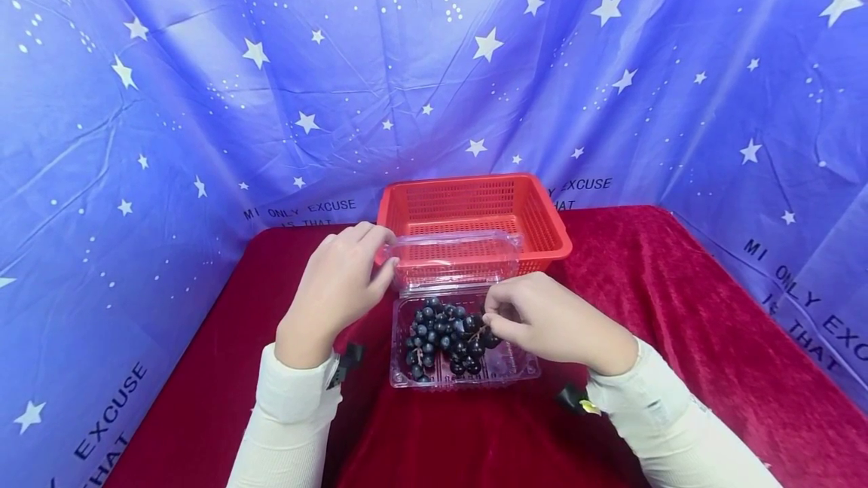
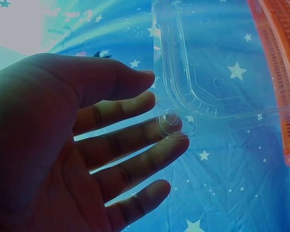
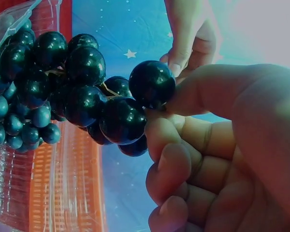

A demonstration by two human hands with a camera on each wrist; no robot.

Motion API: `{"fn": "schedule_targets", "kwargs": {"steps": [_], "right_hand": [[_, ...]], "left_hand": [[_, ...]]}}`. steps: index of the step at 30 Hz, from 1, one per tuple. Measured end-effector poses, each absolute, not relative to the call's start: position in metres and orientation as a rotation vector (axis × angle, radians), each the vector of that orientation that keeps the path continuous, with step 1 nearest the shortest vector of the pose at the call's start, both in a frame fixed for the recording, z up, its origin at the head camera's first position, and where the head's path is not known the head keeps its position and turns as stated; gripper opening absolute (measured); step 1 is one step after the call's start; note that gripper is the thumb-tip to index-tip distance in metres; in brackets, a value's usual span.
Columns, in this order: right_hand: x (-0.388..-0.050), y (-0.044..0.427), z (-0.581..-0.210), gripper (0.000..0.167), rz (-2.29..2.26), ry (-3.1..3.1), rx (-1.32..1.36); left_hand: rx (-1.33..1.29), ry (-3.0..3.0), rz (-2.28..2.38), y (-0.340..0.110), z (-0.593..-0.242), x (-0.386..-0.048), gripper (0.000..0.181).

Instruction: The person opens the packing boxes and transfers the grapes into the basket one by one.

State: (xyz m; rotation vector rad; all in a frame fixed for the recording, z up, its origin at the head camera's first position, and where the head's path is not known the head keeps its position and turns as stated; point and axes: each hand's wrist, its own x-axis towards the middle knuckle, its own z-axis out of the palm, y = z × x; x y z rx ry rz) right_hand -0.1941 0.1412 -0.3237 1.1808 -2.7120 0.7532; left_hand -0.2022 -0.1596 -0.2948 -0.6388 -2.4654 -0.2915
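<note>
Two bunches of dark grapes [image 1: 441,333] lie in a clear plastic box [image 1: 404,377]; the raised lid [image 1: 454,251] leans toward the back. My right hand [image 1: 549,318] pinches the end of the right bunch between thumb and index finger; in the right wrist view, the right hand [image 3: 208,159] has its fingertips at a large glossy grape [image 3: 152,83]. At the lid's left corner is my left hand [image 1: 339,285]. Its fingers look relaxed in the left wrist view, where the left hand [image 2: 101,140] has fingertips behind the clear lid corner [image 2: 171,117].
A red slotted basket [image 1: 552,228] stands right behind the box, partly seen through the lid. Dark red cloth [image 1: 624,269] covers the table. A blue curtain with stars [image 1: 434,81] hangs behind and at both sides.
</note>
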Motion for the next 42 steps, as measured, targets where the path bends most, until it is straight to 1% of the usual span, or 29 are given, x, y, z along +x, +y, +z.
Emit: {"fn": "schedule_targets", "kwargs": {"steps": [16, 42], "right_hand": [[-0.193, 0.149, -0.316, 0.023, 0.781, -2.649, 1.182], [-0.185, 0.158, -0.304, 0.024, 0.780, -2.594, 1.145]], "left_hand": [[-0.634, -2.466, -0.289, -0.160, -0.293, -0.201, 0.020], [-0.635, -2.467, -0.280, -0.159, -0.293, -0.200, 0.021]]}}
